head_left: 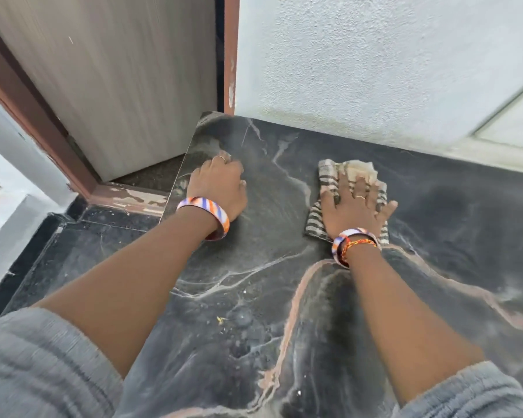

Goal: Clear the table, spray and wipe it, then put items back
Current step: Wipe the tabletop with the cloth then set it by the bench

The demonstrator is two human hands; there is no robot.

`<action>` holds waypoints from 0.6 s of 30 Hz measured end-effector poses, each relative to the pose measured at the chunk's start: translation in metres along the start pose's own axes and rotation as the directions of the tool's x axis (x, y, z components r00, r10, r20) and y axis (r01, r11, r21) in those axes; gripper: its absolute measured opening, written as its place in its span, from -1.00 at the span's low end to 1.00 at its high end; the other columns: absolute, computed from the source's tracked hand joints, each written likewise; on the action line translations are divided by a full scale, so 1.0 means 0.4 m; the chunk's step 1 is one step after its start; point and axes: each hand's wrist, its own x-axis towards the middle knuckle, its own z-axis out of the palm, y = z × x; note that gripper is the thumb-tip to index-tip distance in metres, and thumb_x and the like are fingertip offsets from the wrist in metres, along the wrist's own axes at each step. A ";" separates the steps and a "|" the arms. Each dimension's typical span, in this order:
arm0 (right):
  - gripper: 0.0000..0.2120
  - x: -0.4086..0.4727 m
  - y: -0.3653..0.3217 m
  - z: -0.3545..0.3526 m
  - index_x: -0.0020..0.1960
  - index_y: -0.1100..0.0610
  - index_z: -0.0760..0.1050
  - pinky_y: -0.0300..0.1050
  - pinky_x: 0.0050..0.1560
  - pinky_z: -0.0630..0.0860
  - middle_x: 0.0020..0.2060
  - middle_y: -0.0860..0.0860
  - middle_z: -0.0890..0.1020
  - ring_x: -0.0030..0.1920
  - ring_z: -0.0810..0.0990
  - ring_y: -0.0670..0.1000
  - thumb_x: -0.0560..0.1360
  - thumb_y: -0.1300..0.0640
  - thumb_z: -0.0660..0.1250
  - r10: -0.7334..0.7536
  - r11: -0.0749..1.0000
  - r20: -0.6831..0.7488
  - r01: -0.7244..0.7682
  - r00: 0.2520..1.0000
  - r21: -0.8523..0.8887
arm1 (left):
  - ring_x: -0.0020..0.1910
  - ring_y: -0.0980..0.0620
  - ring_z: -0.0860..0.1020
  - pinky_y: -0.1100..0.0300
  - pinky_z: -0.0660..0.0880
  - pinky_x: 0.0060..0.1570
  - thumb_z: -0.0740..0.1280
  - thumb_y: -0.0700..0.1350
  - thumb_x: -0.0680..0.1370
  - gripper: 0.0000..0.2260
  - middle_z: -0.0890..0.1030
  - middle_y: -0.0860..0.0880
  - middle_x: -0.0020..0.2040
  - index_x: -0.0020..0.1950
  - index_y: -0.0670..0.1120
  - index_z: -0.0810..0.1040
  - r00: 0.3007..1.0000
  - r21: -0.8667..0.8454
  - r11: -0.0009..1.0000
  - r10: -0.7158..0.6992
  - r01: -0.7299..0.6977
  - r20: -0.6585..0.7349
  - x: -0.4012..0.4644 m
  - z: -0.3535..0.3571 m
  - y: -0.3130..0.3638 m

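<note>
While the right hand (pixel 355 206) presses flat, hiding the cloth (pixel 335 176) middle, the left hand (pixel 221 185) rests curled, empty.

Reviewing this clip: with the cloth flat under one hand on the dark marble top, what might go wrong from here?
1. The right hand presses the striped cloth with spread fingers, covering only a small patch; the dusty film on the table may merely get smeared.
2. Crumbs and a yellow speck lie near the front; a pass that stays far back could miss them.
3. The left hand braces near the table's left edge and might slip off.
</note>
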 end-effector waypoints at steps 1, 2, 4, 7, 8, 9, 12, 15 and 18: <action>-0.44 -0.010 0.050 -0.009 0.53 -0.16 -0.11 0.33 0.40 -0.33 0.55 -0.02 -0.07 0.54 -0.22 0.10 0.56 -0.22 -0.10 0.113 0.993 -0.001 -0.113 0.994 -0.011 | 0.34 -0.21 0.37 -0.01 0.31 0.29 0.17 -0.11 0.57 -0.69 0.33 -0.16 0.43 0.29 -0.13 0.45 1.000 0.007 1.000 0.012 -0.012 0.003 -0.006 0.000 0.003; -0.44 -0.021 0.088 -0.015 0.53 -0.16 -0.12 0.35 0.41 -0.31 0.55 -0.02 -0.09 0.53 -0.23 0.11 0.57 -0.22 -0.12 0.204 0.979 0.001 -0.204 0.979 -0.013 | 0.33 -0.21 0.37 -0.01 0.31 0.29 0.17 -0.12 0.57 -0.69 0.33 -0.16 0.43 0.29 -0.13 0.46 1.000 0.010 1.000 0.023 -0.023 0.000 -0.012 0.001 0.002; -0.46 -0.031 0.122 -0.021 0.52 -0.17 -0.12 0.33 0.43 -0.29 0.55 -0.02 -0.11 0.53 -0.25 0.12 0.58 -0.20 -0.13 0.285 0.958 0.017 -0.285 0.958 0.021 | 0.30 -0.22 0.40 -0.02 0.33 0.27 0.16 -0.14 0.57 -0.70 0.36 -0.17 0.41 0.27 -0.15 0.47 0.999 0.008 0.999 0.032 -0.032 -0.023 -0.021 -0.001 -0.009; -0.49 -0.033 0.099 -0.023 0.52 -0.16 -0.12 0.28 0.44 -0.25 0.55 0.00 -0.11 0.53 -0.24 0.15 0.60 -0.15 -0.12 0.271 0.959 0.046 -0.274 0.962 0.073 | 0.26 -0.26 0.43 -0.05 0.34 0.23 0.17 -0.18 0.56 -0.70 0.39 -0.20 0.36 0.27 -0.18 0.46 0.997 0.014 0.999 -0.034 0.035 -0.073 -0.037 -0.015 -0.055; -0.49 -0.035 0.084 -0.023 0.52 -0.16 -0.12 0.27 0.44 -0.25 0.55 0.00 -0.11 0.53 -0.24 0.15 0.60 -0.14 -0.11 0.247 0.966 0.051 -0.250 0.968 0.072 | 0.25 -0.27 0.43 -0.06 0.34 0.22 0.17 -0.20 0.55 -0.69 0.40 -0.22 0.35 0.28 -0.19 0.45 0.993 0.019 0.997 -0.069 0.071 -0.092 -0.042 -0.021 -0.077; -0.49 -0.038 0.071 -0.022 0.52 -0.16 -0.12 0.27 0.45 -0.24 0.55 0.00 -0.11 0.53 -0.24 0.15 0.60 -0.14 -0.12 0.214 0.974 0.051 -0.217 0.976 0.061 | 0.23 -0.29 0.44 -0.08 0.35 0.21 0.17 -0.22 0.55 -0.68 0.41 -0.24 0.33 0.30 -0.19 0.44 0.989 0.023 0.994 -0.101 0.104 -0.106 -0.046 -0.028 -0.098; -0.50 -0.061 0.006 -0.009 0.52 -0.15 -0.12 0.25 0.45 -0.24 0.55 -0.02 -0.11 0.53 -0.22 0.13 0.61 -0.13 -0.12 0.076 0.997 0.054 -0.077 0.996 0.010 | 0.20 -0.33 0.46 -0.09 0.40 0.19 0.15 -0.25 0.54 -0.64 0.46 -0.29 0.27 0.34 -0.15 0.40 0.973 -0.053 0.976 -0.216 0.213 -0.076 -0.062 -0.041 -0.171; -0.50 -0.090 -0.116 0.015 0.52 -0.16 -0.13 0.25 0.46 -0.24 0.55 -0.03 -0.11 0.53 -0.22 0.12 0.61 -0.13 -0.12 -0.133 0.991 0.072 0.134 0.989 -0.008 | 0.22 -0.27 0.48 -0.02 0.43 0.22 0.13 -0.28 0.51 -0.61 0.52 -0.25 0.27 0.33 -0.13 0.42 0.940 -0.218 0.918 -0.340 0.331 -0.006 -0.093 -0.049 -0.248; -0.50 -0.101 -0.209 0.021 0.52 -0.17 -0.12 0.24 0.47 -0.26 0.55 -0.04 -0.11 0.53 -0.22 0.11 0.61 -0.12 -0.11 -0.272 0.962 0.084 0.274 0.959 -0.012 | 0.16 -0.23 0.52 0.08 0.45 0.14 0.23 -0.22 0.43 -0.72 0.60 -0.21 0.16 0.11 -0.13 0.58 0.926 -0.338 0.864 -0.370 0.373 0.076 -0.107 -0.050 -0.249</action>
